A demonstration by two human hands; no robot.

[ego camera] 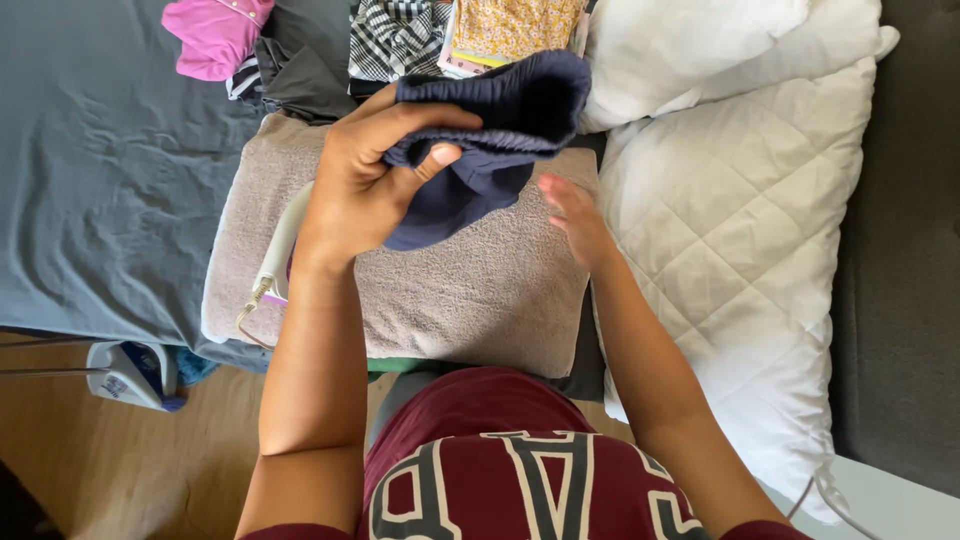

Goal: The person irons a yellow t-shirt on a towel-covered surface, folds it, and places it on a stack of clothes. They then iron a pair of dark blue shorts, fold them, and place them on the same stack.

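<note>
Grey sheet (100,170) at left, pink top (212,35) above. Left hand (365,185) pinches a navy garment (500,120), lifted over the beige towel (470,290); best gripped firmly by the ribbed edge. Right hand (572,215) open, empty, just beside. White pillows (740,220) at right. No containers seen.

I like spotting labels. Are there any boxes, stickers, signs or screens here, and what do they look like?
Big grey-and-white block lettering: on the maroon shirt front, bottom centre.
Small pale label patch: on the white iron handle by the left wrist; details too small to tell.
No boxes, signs or screens.
</note>
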